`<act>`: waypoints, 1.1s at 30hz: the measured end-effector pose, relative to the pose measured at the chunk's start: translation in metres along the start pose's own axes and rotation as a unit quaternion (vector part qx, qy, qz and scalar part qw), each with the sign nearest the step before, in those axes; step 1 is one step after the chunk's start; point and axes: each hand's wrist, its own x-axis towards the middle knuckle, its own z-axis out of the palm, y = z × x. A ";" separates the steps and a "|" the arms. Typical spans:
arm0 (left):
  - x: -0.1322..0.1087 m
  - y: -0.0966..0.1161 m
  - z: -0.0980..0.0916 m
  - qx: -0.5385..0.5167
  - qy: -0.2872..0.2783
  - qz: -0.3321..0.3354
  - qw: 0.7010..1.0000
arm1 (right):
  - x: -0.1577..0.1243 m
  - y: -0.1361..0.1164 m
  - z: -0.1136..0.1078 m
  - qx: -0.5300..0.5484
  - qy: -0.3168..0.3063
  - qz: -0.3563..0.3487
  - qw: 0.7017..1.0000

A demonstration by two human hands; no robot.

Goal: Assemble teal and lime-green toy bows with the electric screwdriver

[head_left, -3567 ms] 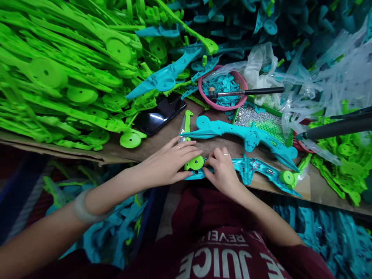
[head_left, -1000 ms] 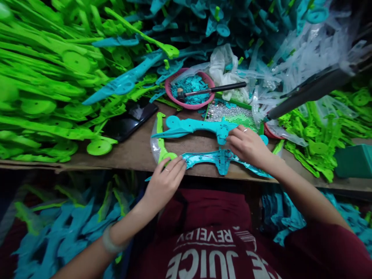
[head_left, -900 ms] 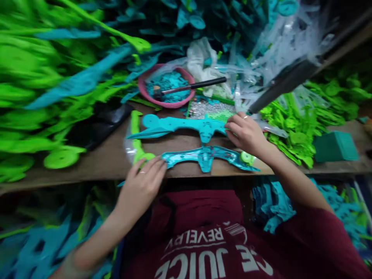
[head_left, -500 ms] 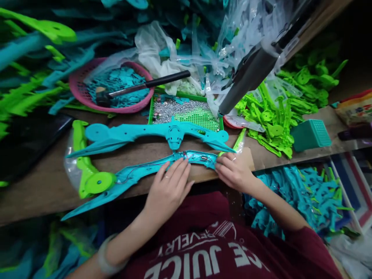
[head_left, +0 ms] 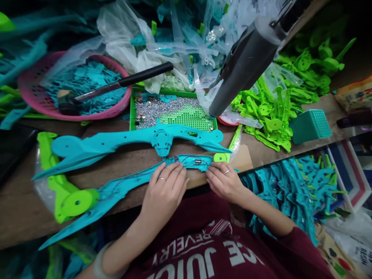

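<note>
A blue half shell (head_left: 124, 180) lies open side up along the bench edge, with thin wires and a small metal part inside. My left hand (head_left: 165, 190) rests on its middle, fingers together, pressing the near rim. My right hand (head_left: 225, 180) pinches the shell's right end, beside a green round joint (head_left: 220, 157); its fingertips are partly hidden. A larger green jointed piece (head_left: 77, 203) sits at the shell's left part. Just behind lies a matching blue shell (head_left: 130, 139), outer side up, with a hexagonal centre.
A grey electric screwdriver (head_left: 244, 66) hangs above the bench. Behind are a green screw tray (head_left: 133, 112), a pink basket (head_left: 29, 97) with a hammer (head_left: 124, 82) across it, green parts (head_left: 273, 120) and a teal box (head_left: 310, 126).
The view has shifted closer and to the right. My right hand has moved slightly off the green round joint, which now shows at the shell's right end. My left hand stays on the shell.
</note>
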 end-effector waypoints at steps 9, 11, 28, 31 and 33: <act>-0.001 -0.005 0.001 -0.034 0.013 -0.008 0.999 | 0.010 0.024 -0.024 0.069 0.042 -0.005 0.997; -0.002 -0.002 0.000 -0.013 0.014 -0.009 1.000 | 0.037 0.041 -0.029 0.070 0.064 0.006 0.995; -0.027 0.046 -0.020 0.054 0.029 -0.135 0.989 | 0.160 0.060 0.004 0.008 -0.228 -0.044 0.973; -0.024 0.045 -0.010 0.045 0.010 -0.138 0.989 | 0.163 0.062 -0.002 0.035 -0.217 -0.042 0.975; -0.019 0.045 -0.004 0.039 -0.007 -0.145 0.989 | 0.162 0.061 -0.008 0.047 -0.212 -0.040 0.975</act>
